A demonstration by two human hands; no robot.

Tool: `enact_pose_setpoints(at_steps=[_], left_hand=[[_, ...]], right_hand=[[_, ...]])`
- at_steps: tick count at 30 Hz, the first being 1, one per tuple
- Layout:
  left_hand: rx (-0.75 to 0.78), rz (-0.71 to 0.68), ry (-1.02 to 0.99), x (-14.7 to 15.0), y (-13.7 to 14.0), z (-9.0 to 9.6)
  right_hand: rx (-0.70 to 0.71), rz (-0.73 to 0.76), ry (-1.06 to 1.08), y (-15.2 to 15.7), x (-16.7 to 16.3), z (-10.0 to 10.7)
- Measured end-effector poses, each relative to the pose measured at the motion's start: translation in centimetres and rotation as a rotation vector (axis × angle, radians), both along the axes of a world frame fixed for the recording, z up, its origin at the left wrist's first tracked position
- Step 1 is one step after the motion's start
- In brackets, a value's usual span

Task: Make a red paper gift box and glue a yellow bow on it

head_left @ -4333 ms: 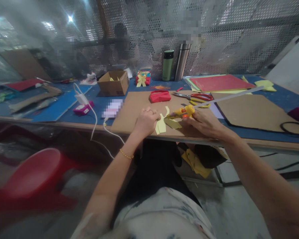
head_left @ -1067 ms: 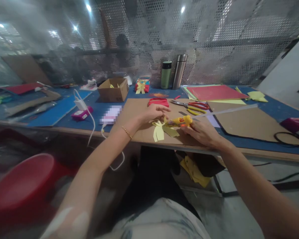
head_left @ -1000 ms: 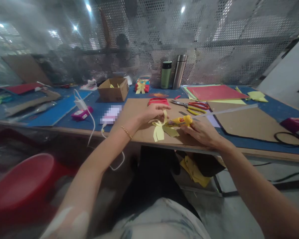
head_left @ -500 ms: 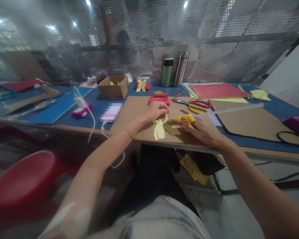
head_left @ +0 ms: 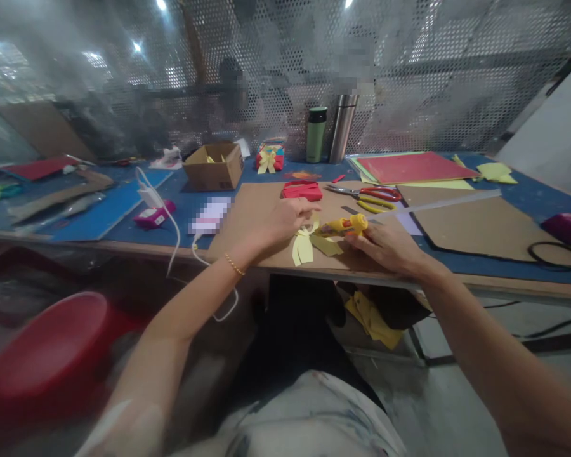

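My right hand (head_left: 393,246) is closed around a yellow hot glue gun (head_left: 345,225), its nozzle pointing left. A long translucent glue stick (head_left: 450,202) trails from its back end to the right. Under the nozzle lies a yellow felt bow (head_left: 303,247), two tails spread toward the table edge. Over the bow's upper part is my left hand (head_left: 278,222), index finger stretched to the right and the other fingers bent down at the bow's loop. Exactly how they grip it is hidden. Just behind that hand sits a red felt piece (head_left: 302,190).
Pliers (head_left: 345,190) and yellow-handled scissors (head_left: 375,203) lie on the cardboard (head_left: 247,209). Behind stand a cardboard box (head_left: 214,166), a red pouch with a yellow bow (head_left: 269,158), a green bottle (head_left: 316,136) and a steel flask (head_left: 343,130). Coloured sheets (head_left: 419,170) are at the back right.
My left hand has turned and come lower over the bow, its index finger now straightened to the right. The glue gun's nozzle is slightly farther left.
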State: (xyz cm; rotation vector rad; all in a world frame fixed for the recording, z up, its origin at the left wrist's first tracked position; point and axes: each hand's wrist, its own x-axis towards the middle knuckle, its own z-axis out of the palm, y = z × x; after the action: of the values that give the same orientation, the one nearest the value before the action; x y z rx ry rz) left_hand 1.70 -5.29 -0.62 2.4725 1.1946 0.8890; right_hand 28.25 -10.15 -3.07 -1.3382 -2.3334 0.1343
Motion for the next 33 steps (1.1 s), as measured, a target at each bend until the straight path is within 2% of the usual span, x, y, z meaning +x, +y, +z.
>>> enact_pose_setpoints(at_steps=[6,14,22,27,33], left_hand=[[0.061,0.130,0.047,-0.2,-1.0,-0.1],[0.133,0.093,0.186,-1.1,-3.2,-0.7],[0.103,0.083,0.154,-1.5,-3.0,-1.8],[0.173,0.077,0.192,-1.2,-3.1,-2.0],[0.192,0.085,0.160,-1.3,-3.2,-2.2]], right_hand=[[-0.005,0.015,0.001,0.0,-0.1,0.3],[0.003,-0.023,-0.001,-0.1,-0.1,0.1],[-0.010,-0.034,0.004,-0.2,-0.2,0.1],[0.032,-0.033,0.005,0.0,0.0,-0.3],[0.012,-0.023,0.026,-0.1,-0.1,-0.1]])
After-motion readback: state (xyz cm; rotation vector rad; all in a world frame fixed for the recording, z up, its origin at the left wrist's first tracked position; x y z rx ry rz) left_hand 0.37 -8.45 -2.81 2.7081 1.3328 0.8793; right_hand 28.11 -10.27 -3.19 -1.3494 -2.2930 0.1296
